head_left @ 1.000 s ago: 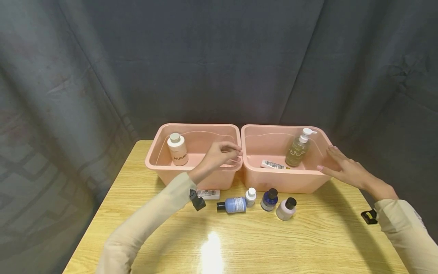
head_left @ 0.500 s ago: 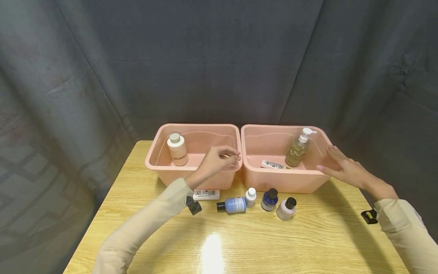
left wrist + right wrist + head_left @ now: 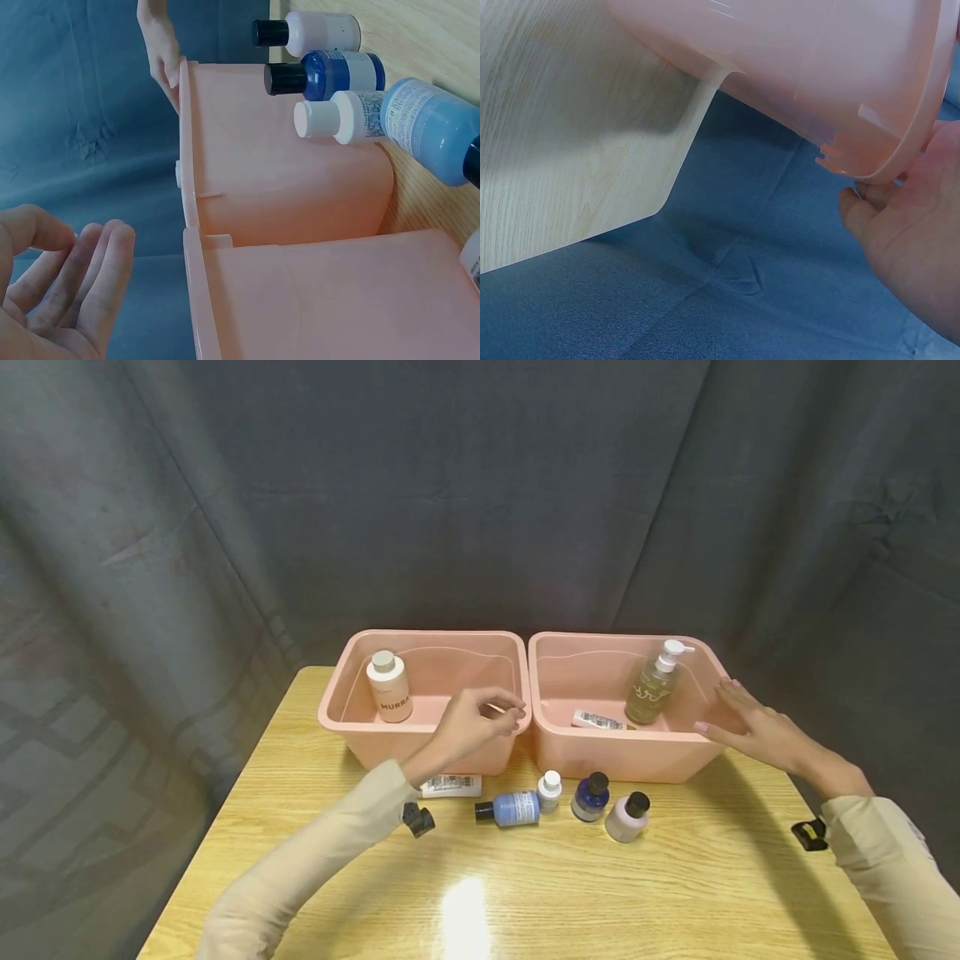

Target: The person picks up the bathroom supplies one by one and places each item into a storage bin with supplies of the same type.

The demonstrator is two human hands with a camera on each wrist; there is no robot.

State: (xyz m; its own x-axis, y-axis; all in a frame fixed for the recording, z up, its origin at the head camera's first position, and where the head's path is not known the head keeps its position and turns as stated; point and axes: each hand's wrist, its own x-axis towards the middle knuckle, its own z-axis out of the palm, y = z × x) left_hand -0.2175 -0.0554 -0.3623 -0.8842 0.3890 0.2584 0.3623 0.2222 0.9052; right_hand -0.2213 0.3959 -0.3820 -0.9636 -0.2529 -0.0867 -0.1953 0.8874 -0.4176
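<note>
My left hand (image 3: pixel 474 718) hovers over the front right of the left pink bin (image 3: pixel 491 758), fingers loosely bent, holding nothing. In the left wrist view, a small gap shows between its thumb and fingers. At the right pink bin (image 3: pixel 611 758), my right hand (image 3: pixel 768 737) grips the right-hand rim; the right wrist view shows bent fingers (image 3: pixel 859 214) just under the edge. A white bottle (image 3: pixel 390 693) stands in the left bin. Inside the right bin are a green pump bottle (image 3: pixel 649 695) and a white tube or box (image 3: pixel 597 721) lying flat.
Before the bins on the wooden table (image 3: pixel 570 902) lie a white box (image 3: pixel 452 786) and a light-blue bottle (image 3: pixel 517 809). A small white bottle (image 3: pixel 549 793), a dark-blue bottle (image 3: pixel 589 800) and a pale pink bottle (image 3: pixel 624 823) stand beside them. A dark curtain (image 3: pixel 480 502) hangs behind.
My left hand has drawn slightly left and toward me, its fingers staying loosely bent. The right hand, bins and bottles have kept their places.
</note>
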